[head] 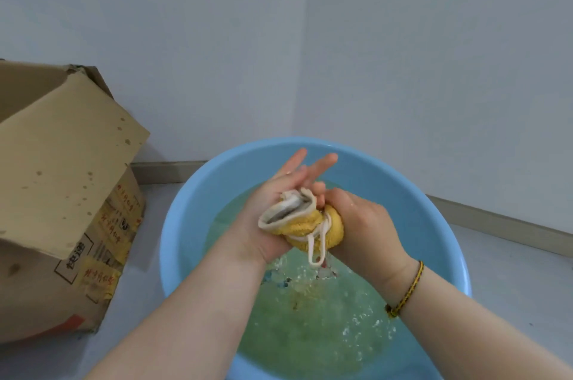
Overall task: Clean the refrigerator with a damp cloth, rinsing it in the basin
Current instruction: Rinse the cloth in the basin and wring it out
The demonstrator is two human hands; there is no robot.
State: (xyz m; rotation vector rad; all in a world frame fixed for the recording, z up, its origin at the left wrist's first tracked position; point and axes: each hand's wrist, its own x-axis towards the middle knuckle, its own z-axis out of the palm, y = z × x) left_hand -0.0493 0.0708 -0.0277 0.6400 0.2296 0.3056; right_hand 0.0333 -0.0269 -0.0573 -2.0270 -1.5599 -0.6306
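Note:
A yellow cloth with a white border is bunched up between both hands above the blue basin. My left hand cups it from the left, fingers stretched forward. My right hand is clenched on its right end. A white loop of the cloth hangs down and water drips from it into the greenish, cloudy water in the basin. The refrigerator is out of view.
An open cardboard box with yellow tape stands left of the basin, one flap sticking out toward it. The basin sits on a pale floor in a room corner, with white walls and a grey skirting board behind.

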